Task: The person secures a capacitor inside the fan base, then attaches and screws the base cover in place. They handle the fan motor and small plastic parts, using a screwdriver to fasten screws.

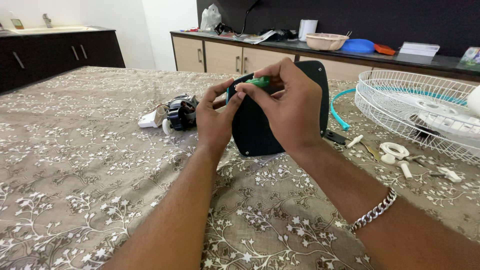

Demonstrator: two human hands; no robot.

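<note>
A table [75, 165] covered in a brown cloth with a white branch-and-flower print fills most of the frame. At the right edge lie two white wire fan guards [415, 112], stacked, with a teal ring [337, 112] curving out from under their left side. A dark counter [320, 50] with pale wooden cupboard doors runs along the upper middle and right of the frame, carrying a beige bowl [326, 41] and a blue lid [357, 46].

At centre frame stands a dark, rounded-square panel [255, 130], upright on the cloth. The left hand [214, 120] holds the panel's left edge, thumb raised against its upper corner. The right hand [287, 105] is curled in front of the panel's top, its thumb and fingertips pinching a small green-handled tool [259, 81] at the upper left corner of the panel. A silver chain bracelet [374, 211] sits on the right wrist.

Left of the hands lies a black electric motor [181, 112] with a white part [148, 120] beside it. At the right, below the guards, small white plastic pieces [397, 152] are scattered on the cloth.
</note>
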